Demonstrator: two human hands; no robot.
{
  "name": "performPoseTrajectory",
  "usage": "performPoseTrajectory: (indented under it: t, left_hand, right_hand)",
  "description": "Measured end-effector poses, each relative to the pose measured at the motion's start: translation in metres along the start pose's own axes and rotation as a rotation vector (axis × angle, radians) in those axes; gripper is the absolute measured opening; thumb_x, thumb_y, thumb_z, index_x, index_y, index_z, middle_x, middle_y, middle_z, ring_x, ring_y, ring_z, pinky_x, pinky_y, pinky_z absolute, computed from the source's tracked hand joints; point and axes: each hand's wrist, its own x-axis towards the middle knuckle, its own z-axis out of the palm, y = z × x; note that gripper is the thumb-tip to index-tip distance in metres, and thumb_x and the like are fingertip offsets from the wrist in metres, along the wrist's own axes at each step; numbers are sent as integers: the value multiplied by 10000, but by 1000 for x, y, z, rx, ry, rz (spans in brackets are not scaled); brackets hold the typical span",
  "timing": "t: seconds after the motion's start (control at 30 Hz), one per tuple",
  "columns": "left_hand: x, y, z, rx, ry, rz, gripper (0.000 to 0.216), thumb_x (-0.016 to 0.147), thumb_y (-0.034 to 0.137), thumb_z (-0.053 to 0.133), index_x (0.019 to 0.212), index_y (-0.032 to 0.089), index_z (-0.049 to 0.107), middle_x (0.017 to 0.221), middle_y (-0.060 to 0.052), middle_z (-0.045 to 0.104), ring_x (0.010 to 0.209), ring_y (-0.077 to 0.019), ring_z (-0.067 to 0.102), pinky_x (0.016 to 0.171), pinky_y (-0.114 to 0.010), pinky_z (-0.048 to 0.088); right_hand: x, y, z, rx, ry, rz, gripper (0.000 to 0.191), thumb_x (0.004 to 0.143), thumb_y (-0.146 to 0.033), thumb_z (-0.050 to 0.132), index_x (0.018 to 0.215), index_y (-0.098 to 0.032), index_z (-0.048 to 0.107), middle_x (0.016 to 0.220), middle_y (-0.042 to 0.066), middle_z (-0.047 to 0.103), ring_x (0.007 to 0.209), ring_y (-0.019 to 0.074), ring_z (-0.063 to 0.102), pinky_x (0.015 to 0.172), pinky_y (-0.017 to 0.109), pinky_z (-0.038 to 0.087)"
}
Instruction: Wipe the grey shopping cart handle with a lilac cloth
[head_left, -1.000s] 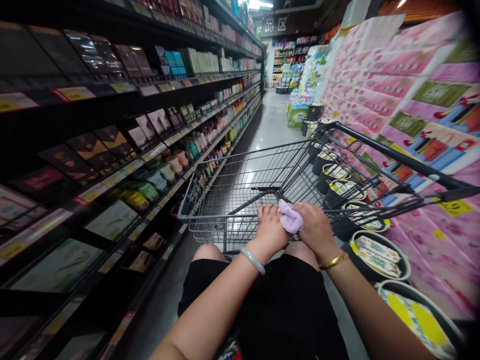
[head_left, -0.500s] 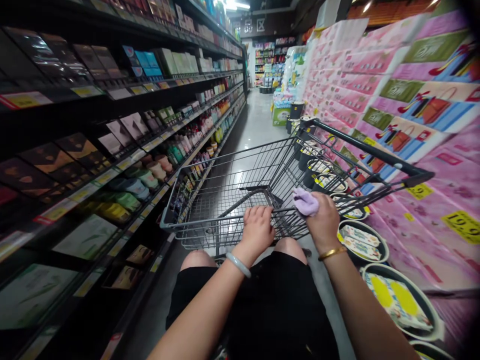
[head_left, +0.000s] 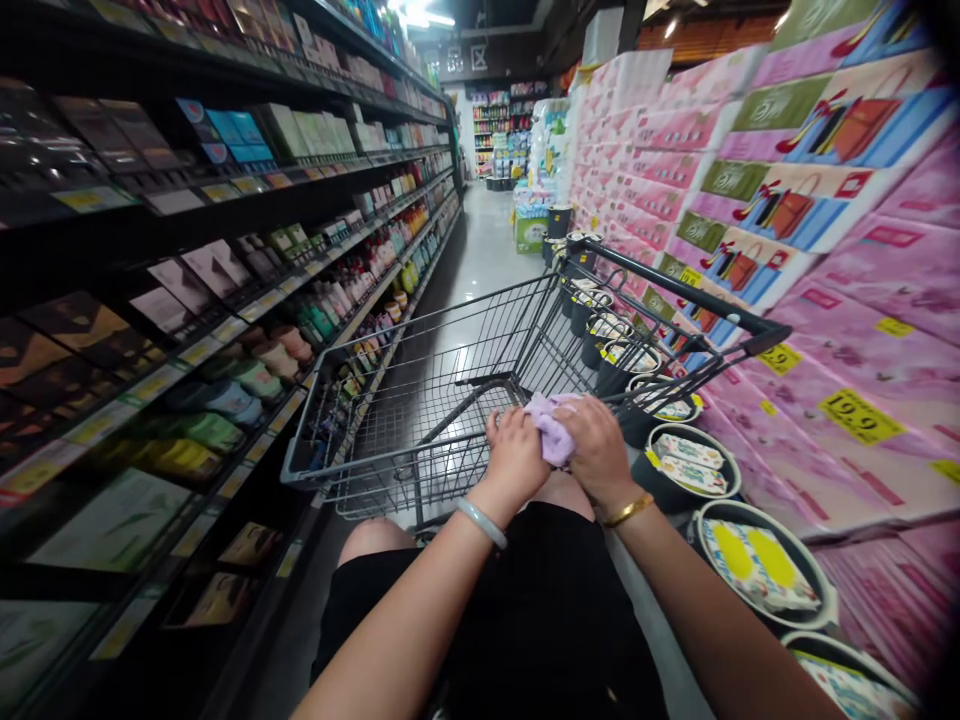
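Observation:
A dark wire shopping cart (head_left: pixel 427 350) stands sideways in front of my knees, its basket bare inside. My left hand (head_left: pixel 517 455), with a pale bangle at the wrist, is closed over the cart's near top rail. Right beside it my right hand (head_left: pixel 600 450), wearing a gold bracelet, grips a crumpled lilac cloth (head_left: pixel 553 428) against the same rail. The cloth lies between the two hands and touches the left one's fingers. The cart's push handle (head_left: pixel 675 285) slants away at the right, untouched.
Shelves (head_left: pixel 247 325) of boxed and bottled goods line the left side. To the right rise stacked pink tissue packs (head_left: pixel 825 300), with a row of dark buckets (head_left: pixel 757 560) holding wipe packs at their foot. A shiny aisle floor (head_left: pixel 487 225) runs ahead.
My right hand has slid left along the rail with the lilac cloth, up against my left hand. My left hand stays on the rail. The view has turned slightly right.

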Motion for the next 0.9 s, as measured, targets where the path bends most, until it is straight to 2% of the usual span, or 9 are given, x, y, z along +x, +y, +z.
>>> performPoseTrajectory:
  t: [0.07,0.13,0.2,0.37,0.43,0.53,0.6,0.73,0.9]
  left_hand:
    - [1,-1,1,-8,1,26,506,761,199,598,1264,220,549,1184,-86,646,1188,-269,522,1152,-481,239]
    - [2,-2,0,-28,-6,38,568,737,196,605,1297,237,522,1172,-66,642,1166,-259,524,1138,-468,252]
    - [3,-3,-1,-37,-13,31,557,731,218,610,1281,235,523,1175,-66,638,1178,-266,513,1139,-479,238]
    - [5,-7,-3,-33,-41,35,467,717,227,611,1182,216,561,1125,-65,643,1160,-268,519,1136,-485,231]
    - [5,-9,-2,-48,-37,48,493,716,216,607,1206,214,554,1140,-61,647,1172,-263,521,1139,-480,226]
    - [6,-12,-1,-60,-21,51,540,719,205,603,1255,216,537,1181,-57,651,1201,-258,517,1149,-481,207]
    - [7,-15,0,-53,-12,45,522,725,203,600,1244,215,547,1180,-57,657,1203,-257,519,1153,-484,198]
    - [13,-23,0,-42,1,38,514,721,196,601,1233,221,558,1139,-50,672,1179,-257,534,1136,-484,219]
    - [21,-29,-1,2,4,20,482,711,205,614,1192,218,588,1074,-44,686,1120,-256,566,1105,-485,273]
  right_hand:
    - [-1,21,-9,-68,61,95,267,893,-210,513,1123,-224,646,1177,90,682,1128,258,575,1054,444,380]
    - [-1,39,-18,-154,212,301,280,878,-256,541,1132,-181,634,1129,124,683,1065,280,580,955,427,427]
    - [0,43,-21,-193,273,382,288,878,-275,552,1132,-166,632,1101,133,682,1038,283,582,915,412,432]
    - [-2,31,-20,-96,27,-58,236,906,-209,549,1115,-249,652,1177,47,700,1152,230,580,1097,434,302]
    - [-4,42,-22,-118,127,2,218,893,-224,576,1096,-234,655,1135,57,710,1101,239,598,1041,424,351]
    - [-9,61,-20,-177,373,255,231,861,-259,609,1075,-185,651,1052,101,701,993,272,599,886,405,428]
    - [-14,63,-13,-152,381,248,228,861,-237,589,1074,-180,649,1058,109,689,1005,279,582,883,412,433]
    - [-20,59,2,20,176,8,230,865,-148,529,1046,-207,659,1058,79,679,1044,249,566,943,406,433]
    - [-12,77,14,21,500,349,233,788,-239,656,1015,-192,630,981,71,622,950,252,556,859,401,470]
